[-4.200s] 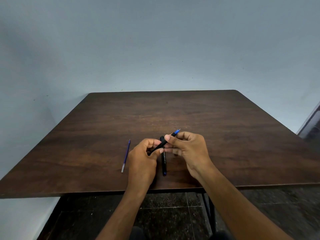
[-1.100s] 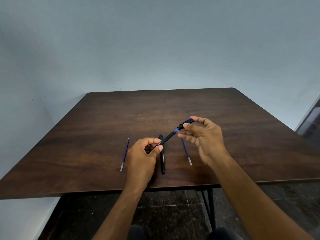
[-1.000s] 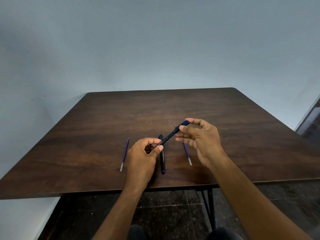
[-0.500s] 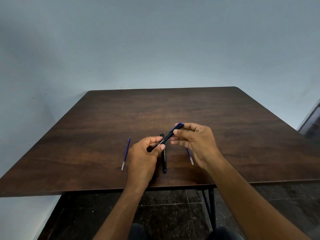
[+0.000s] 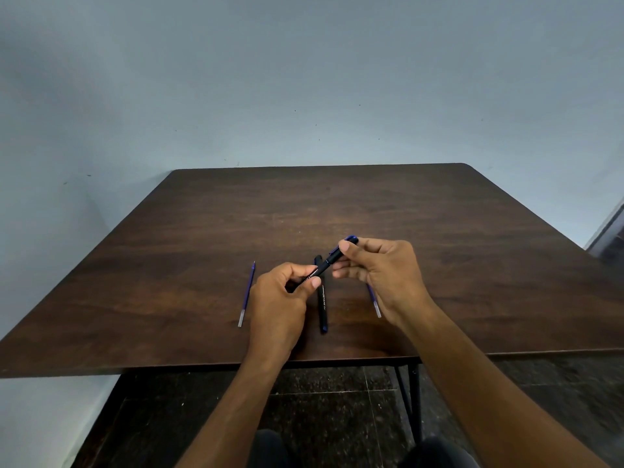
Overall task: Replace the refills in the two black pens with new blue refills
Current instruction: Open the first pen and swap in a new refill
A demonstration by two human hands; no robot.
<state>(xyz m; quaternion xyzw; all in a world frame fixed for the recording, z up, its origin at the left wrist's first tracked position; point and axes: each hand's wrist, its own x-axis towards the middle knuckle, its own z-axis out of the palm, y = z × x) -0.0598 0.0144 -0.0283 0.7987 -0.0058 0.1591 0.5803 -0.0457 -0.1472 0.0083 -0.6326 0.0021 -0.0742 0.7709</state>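
A black pen (image 5: pixel 325 265) is held slanted above the dark wooden table (image 5: pixel 202 231). My left hand (image 5: pixel 282 298) pinches its lower barrel. My right hand (image 5: pixel 381 275) grips its upper end, where the cap with a blue clip sits on the barrel. A second black pen (image 5: pixel 322 309) lies flat on the table under my hands, pointing toward me. One blue refill (image 5: pixel 247 293) lies to the left of my left hand. Another blue refill (image 5: pixel 374 300) lies on the right, partly hidden by my right hand.
The table's front edge (image 5: pixel 202 366) runs just below my wrists. A pale wall stands behind the table and on the left. Black table legs (image 5: pixel 413 400) and a dark tiled floor show beneath.
My right hand, which held the cap off the pen's end, has slid it down onto the barrel. Earlier still, a blue refill appeared on the table at the right.
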